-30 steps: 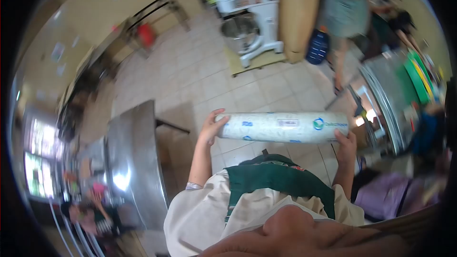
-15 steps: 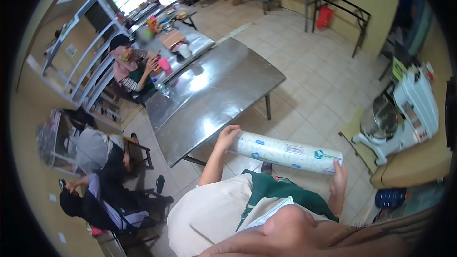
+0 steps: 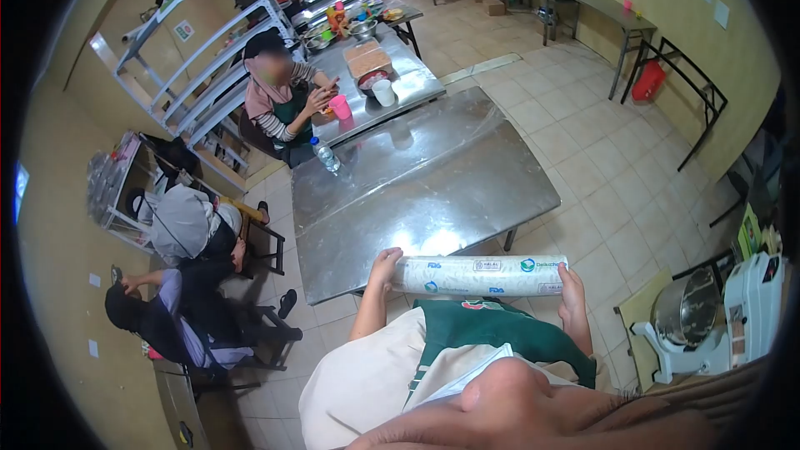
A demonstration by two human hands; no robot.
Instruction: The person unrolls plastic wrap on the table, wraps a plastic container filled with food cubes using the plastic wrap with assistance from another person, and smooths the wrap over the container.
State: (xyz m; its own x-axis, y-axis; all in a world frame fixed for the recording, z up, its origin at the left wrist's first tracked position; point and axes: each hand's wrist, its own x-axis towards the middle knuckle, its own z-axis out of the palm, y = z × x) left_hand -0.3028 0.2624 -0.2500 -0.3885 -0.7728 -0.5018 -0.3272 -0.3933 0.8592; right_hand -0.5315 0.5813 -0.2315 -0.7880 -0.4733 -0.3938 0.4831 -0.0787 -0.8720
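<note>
While the printed roll [image 3: 481, 276] is supported at its 2 ends, lifting is judged complete and setting-down not yet done; no sheet is seen drawn off. The left end is clasped by the left hand [image 3: 384, 270], the right by the right hand [image 3: 572, 290]. The roll is held between them, before the green apron [image 3: 467, 327], near the steel table [image 3: 417, 179].

The roll [image 3: 479, 276] looks wrapped in printed plastic film, smooth with a slight sheen. I see glare bouncing off the metal worktop [image 3: 400, 200], glossy though streaked across its sheet. The bottle [image 3: 327, 157] is clear plastic; the pink cup [image 3: 340, 107] looks like opaque plastic. The green apron [image 3: 475, 333] and cream shirt [image 3: 358, 375] are matt cloth, the floor tiles [image 3: 583, 150] smooth, the mixer bowl [image 3: 683, 317] shiny metal.
</note>
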